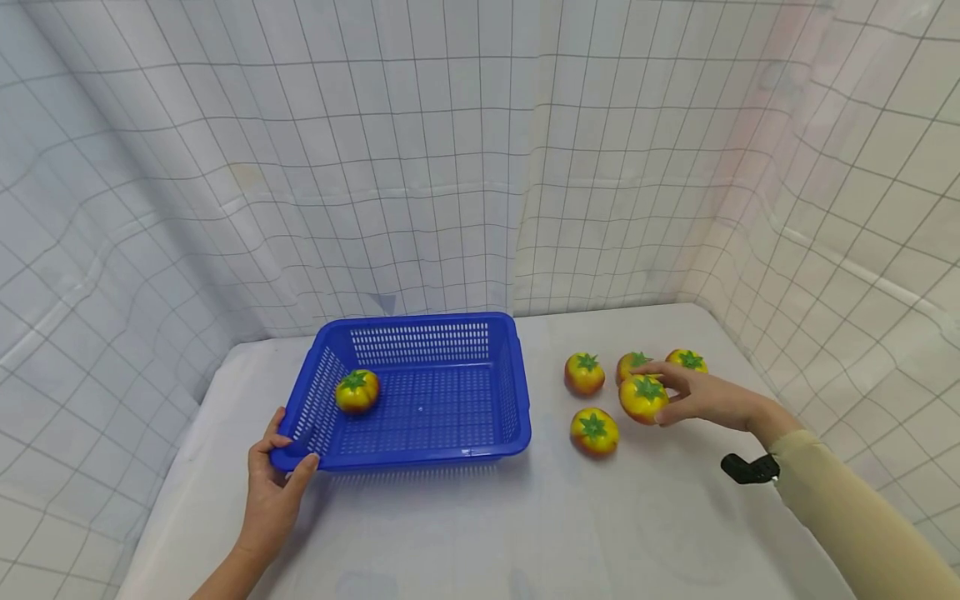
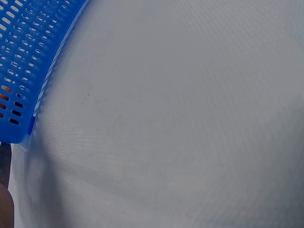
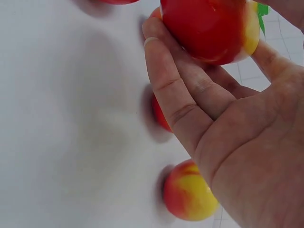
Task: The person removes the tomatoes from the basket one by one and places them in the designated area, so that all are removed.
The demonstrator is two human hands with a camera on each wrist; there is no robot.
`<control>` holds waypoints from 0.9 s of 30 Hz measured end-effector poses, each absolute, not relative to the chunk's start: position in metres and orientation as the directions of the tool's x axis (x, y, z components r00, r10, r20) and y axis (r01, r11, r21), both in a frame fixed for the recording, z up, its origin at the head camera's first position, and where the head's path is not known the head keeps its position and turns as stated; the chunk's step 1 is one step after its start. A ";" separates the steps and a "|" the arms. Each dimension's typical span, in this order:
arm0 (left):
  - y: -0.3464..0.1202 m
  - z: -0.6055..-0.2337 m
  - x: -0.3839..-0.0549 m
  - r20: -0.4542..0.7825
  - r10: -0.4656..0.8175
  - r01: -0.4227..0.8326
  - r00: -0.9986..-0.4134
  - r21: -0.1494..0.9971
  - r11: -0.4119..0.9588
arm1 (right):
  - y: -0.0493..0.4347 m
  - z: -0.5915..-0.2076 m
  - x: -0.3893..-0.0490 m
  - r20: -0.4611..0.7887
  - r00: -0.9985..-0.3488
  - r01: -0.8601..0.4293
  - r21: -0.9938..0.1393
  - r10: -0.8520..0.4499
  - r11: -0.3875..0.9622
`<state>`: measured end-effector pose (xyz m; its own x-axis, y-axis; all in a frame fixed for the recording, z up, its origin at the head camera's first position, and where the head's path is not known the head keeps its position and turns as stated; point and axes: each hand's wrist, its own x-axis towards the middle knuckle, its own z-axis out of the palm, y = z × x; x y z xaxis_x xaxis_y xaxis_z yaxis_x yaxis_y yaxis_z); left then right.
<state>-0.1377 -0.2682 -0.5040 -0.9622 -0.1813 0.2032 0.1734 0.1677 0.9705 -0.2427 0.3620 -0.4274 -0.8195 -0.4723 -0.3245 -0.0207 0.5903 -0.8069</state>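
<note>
My left hand (image 1: 272,496) grips the near left corner of a blue plastic basket (image 1: 517,375), thumb on the near rim and fingers round the side. One yellow-and-red tomato (image 1: 357,392) with a green leafy top sits inside, toward the left. On the right, my right hand (image 1: 708,402) holds another tomato (image 1: 643,400) between thumb and fingers. In the right wrist view that tomato (image 3: 204,31) shows its red underside, raised over the white surface. The left wrist view catches mostly the basket's slotted side (image 2: 33,57).
Around the right hand lie several more tomatoes: one at the back left (image 1: 584,373), one in front (image 1: 595,432), one partly hidden behind the held tomato (image 1: 628,365), and one at the far right (image 1: 687,359). Gridded white curtains (image 1: 450,167) enclose the white-covered table (image 1: 585,533).
</note>
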 end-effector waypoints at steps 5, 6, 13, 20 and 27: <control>-0.269 -0.503 -0.138 0.207 -0.178 0.179 -0.962 0.971 0.162 | 0.371 -0.434 -0.240 -0.322 -0.827 -0.019 -0.804 -0.462 0.595; -0.268 -0.503 -0.138 0.205 -0.179 0.176 -0.962 0.971 0.164 | 0.373 -0.435 -0.239 -0.324 -0.827 -0.017 -0.803 -0.459 0.596; -0.268 -0.505 -0.138 0.193 -0.187 0.159 -0.963 0.970 0.184 | 0.379 -0.442 -0.234 -0.337 -0.818 -0.005 -0.806 -0.467 0.592; -0.268 -0.505 -0.138 0.191 -0.192 0.159 -0.963 0.972 0.173 | 0.384 -0.453 -0.233 -0.365 -0.800 0.033 -0.819 -0.475 0.573; -0.269 -0.504 -0.139 0.200 -0.191 0.171 -0.961 0.973 0.156 | 0.384 -0.463 -0.232 -0.379 -0.796 0.080 -0.839 -0.471 0.538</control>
<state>-0.1385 -0.2687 -0.5041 -0.9610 -0.1913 0.1997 0.1710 0.1564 0.9728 -0.2319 0.3838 -0.4634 -0.7965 -0.4715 -0.3786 0.0805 0.5379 -0.8392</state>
